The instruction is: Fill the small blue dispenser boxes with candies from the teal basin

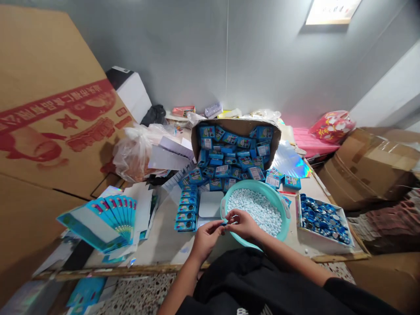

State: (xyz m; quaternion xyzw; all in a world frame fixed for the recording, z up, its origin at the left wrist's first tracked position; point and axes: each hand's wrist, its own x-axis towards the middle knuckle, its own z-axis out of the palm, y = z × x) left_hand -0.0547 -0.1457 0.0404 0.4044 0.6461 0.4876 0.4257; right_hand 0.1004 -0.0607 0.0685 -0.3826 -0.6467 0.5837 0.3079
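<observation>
My left hand (206, 238) and my right hand (242, 223) meet at the near rim of a teal basin (285, 205) filled with small pale blue-white pieces (257, 208). Together the fingertips pinch a small dark blue item (225, 224); what it is I cannot tell. Just left of my hands a row of small blue packets (186, 206) lies stacked on the table beside a pale flat tray (210, 203). Behind the basin an open cardboard box (236, 127) spills several blue packets. A white tray of dark blue round caps (323, 218) sits right of the basin.
A fan of blue card sleeves (105, 218) lies at the left of the table. Behind it sit a plastic bag (133, 153) and a huge printed carton (49, 109). Brown cartons (367, 164) stand at the right. The wooden table edge (108, 271) runs just before me.
</observation>
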